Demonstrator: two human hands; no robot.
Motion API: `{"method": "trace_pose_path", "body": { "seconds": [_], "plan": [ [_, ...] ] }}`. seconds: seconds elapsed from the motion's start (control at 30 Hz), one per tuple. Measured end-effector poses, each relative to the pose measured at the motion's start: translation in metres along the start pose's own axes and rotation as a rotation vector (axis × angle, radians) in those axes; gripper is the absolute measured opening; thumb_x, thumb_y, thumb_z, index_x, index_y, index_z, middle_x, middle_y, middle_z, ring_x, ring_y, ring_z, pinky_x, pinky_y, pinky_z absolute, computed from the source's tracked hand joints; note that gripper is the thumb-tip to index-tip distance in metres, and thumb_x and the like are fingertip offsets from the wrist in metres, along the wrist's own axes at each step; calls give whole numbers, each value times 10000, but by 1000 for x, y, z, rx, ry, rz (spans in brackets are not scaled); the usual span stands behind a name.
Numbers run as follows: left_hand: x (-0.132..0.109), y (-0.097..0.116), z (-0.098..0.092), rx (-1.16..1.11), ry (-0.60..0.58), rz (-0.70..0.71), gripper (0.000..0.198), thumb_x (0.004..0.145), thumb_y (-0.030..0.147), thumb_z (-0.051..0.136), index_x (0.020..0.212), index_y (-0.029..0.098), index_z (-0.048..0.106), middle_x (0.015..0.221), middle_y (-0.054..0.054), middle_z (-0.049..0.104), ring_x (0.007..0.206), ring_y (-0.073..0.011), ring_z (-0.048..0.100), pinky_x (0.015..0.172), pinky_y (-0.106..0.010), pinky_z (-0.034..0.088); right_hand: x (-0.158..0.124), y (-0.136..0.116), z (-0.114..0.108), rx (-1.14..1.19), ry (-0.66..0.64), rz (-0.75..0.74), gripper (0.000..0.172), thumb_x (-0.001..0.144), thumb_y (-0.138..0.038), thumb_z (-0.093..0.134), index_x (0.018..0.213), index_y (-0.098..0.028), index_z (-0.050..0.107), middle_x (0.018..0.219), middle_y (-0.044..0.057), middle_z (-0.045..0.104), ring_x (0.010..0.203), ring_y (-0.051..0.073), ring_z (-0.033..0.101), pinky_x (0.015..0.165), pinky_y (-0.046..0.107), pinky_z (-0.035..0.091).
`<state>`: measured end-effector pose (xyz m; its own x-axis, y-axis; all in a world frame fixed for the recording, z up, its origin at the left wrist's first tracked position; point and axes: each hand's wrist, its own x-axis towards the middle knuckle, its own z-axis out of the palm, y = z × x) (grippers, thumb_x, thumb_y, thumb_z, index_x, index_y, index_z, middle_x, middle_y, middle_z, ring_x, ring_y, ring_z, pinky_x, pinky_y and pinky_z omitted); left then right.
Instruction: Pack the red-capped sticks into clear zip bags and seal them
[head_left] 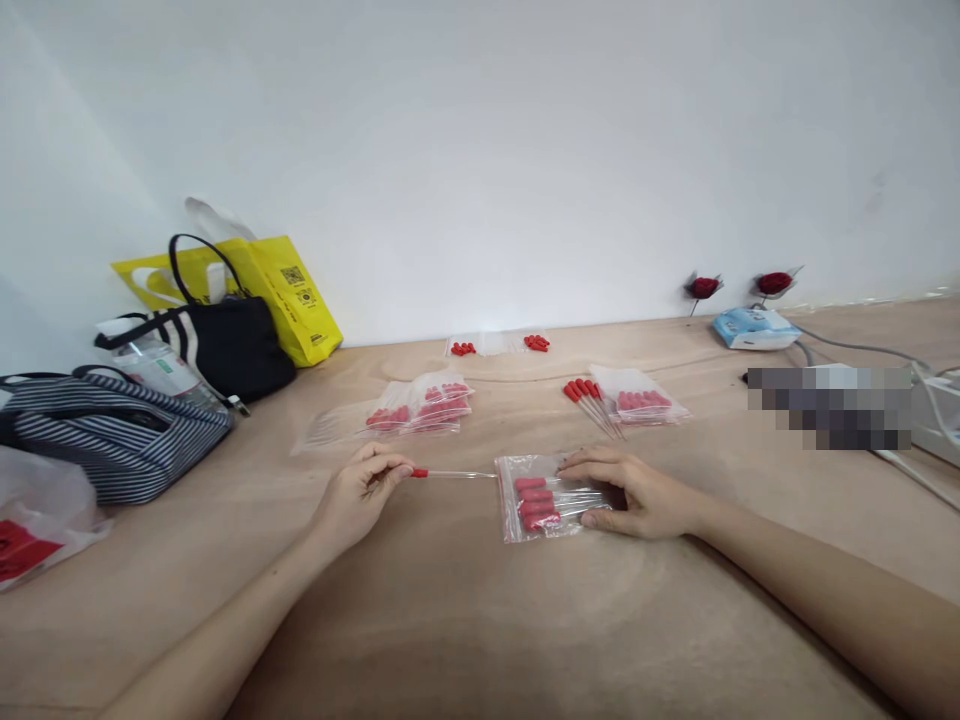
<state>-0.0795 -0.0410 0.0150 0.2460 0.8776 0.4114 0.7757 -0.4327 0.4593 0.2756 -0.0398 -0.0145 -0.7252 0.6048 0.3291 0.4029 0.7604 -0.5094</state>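
Note:
My left hand (364, 487) pinches the red-capped end of a thin clear dropper (454, 474) that lies level, its tip at the mouth of a small clear zip bag (541, 497). Several red-capped droppers lie inside that bag. My right hand (630, 490) rests on the bag's right side, fingers curled over it and holding it flat on the wooden table (450, 620).
Filled bags (420, 407) are piled behind at centre-left, loose droppers (592, 400) and another bag (645, 402) at centre-right. Red caps (537, 343) lie near the wall. Handbags (112, 430) and a yellow bag (285, 290) stand at left; a tissue pack (754, 327) and cables sit at right.

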Motion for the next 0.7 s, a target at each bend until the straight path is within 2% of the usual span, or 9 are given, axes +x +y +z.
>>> {"method": "trace_pose_path", "body": {
  "seconds": [0.17,0.37,0.53,0.7],
  "plan": [
    [2,10,8,-2,-21,-3,226,802,329,471,776,221,668,691,-7,513,594,-120,487,525,-214,387,0,0,0,-4,-8,-3,478,764,-395,565,1189,-198,473,1174,102,522,1097,216,469,920,393,392],
    [7,37,30,-82,-78,-30,205,796,316,491,751,207,658,721,-13,539,638,-123,518,570,-224,426,-1,1,0,-38,10,-19,474,765,-401,560,1185,-195,482,1228,125,465,1114,233,450,922,418,380],
    [12,56,52,-317,-189,-103,165,740,257,533,845,169,625,826,-44,580,681,-133,568,631,-258,486,-1,1,1,-80,24,-33,468,755,-410,567,1166,-195,501,1228,133,457,1130,247,427,930,443,353],
    [11,59,63,-476,-233,-141,151,716,206,535,852,154,577,810,-46,618,728,-144,590,667,-265,497,1,2,1,-78,39,-58,459,750,-422,567,1152,-206,517,1205,128,477,1134,250,422,931,454,342]
  ]
}}
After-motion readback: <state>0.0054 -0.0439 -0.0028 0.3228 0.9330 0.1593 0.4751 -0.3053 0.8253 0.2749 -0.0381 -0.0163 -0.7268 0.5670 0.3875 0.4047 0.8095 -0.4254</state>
